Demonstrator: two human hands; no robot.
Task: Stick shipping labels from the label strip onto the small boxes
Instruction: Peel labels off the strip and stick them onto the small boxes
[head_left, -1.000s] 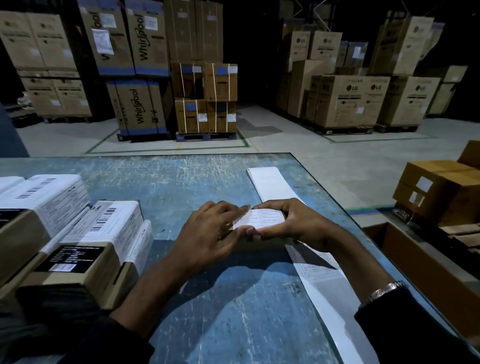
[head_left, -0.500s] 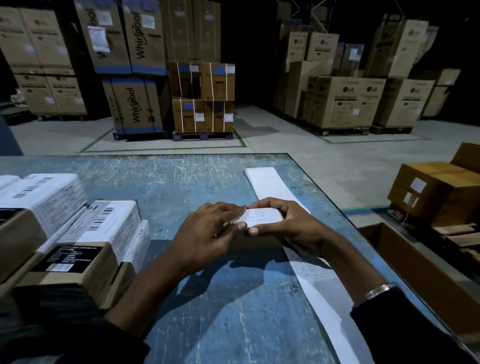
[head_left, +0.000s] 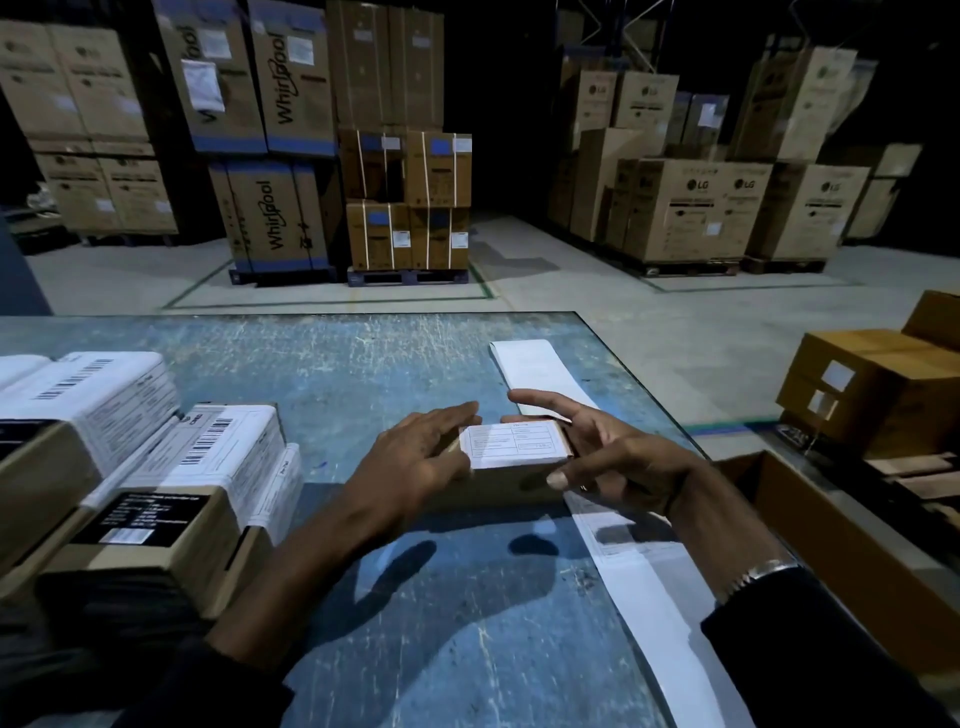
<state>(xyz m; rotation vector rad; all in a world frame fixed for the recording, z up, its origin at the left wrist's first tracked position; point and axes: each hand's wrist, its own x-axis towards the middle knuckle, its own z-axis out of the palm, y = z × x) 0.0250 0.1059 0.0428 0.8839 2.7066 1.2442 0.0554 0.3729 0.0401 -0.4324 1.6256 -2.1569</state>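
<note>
Cartons (head_left: 156, 499) already labelled stand stacked at the far left of the blue table (head_left: 363, 364), well apart from my hands. Moving right, my left hand (head_left: 410, 467) lies with fingers straight and close together, their tips resting against the left end and top edge of the small box (head_left: 498, 480); the fingers are neither curled round the box nor pinching it. The small box sits between my two hands near the middle of the table, its brown front face turned toward me. A white shipping label (head_left: 511, 444) covers its top face, lying flat with printed lines visible, though the print is too small to read. My right hand (head_left: 618, 457) is at the box's right end, fingers spread: the forefinger reaches over the far side of the box, the thumb extends along the near side just beside the front face, and whether either touches the box I cannot tell. The label strip (head_left: 649, 597) runs under my right wrist, from the table's far right part to the near edge.
</note>
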